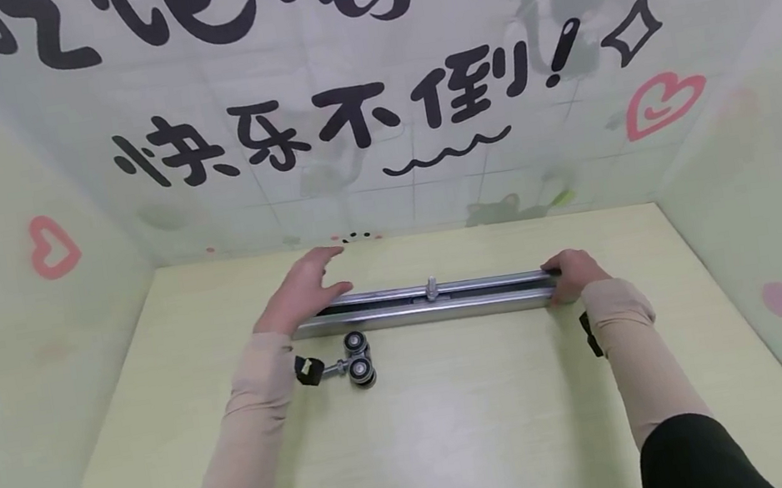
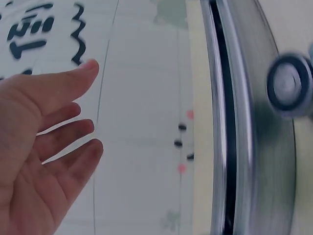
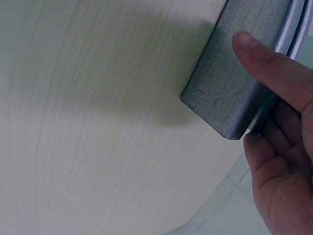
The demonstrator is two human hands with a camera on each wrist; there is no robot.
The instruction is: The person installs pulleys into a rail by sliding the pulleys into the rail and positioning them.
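Note:
A slotted metal track rail (image 1: pixel 386 315) lies crosswise on the table, its dark slot facing up. My right hand (image 1: pixel 575 271) grips the rail's right end. In the right wrist view, the thumb (image 3: pixel 254 49) presses on the rail's side wall and the other fingers curl around the end. My left hand (image 1: pixel 303 291) hovers at the rail's left end, thumb and fingers spread with nothing between them; the left wrist view shows the left hand (image 2: pixel 54 142) apart from the rail. A small metal fitting (image 1: pixel 431 288) stands up from the slot near mid-rail.
A roller trolley (image 1: pixel 359 360) with black-rimmed wheels and a bolt lies on the pale wooden table (image 1: pixel 447 413), in front of the rail's left part and beside my left wrist. Printed sheet walls (image 1: pixel 354 199) border the table at the back and both sides.

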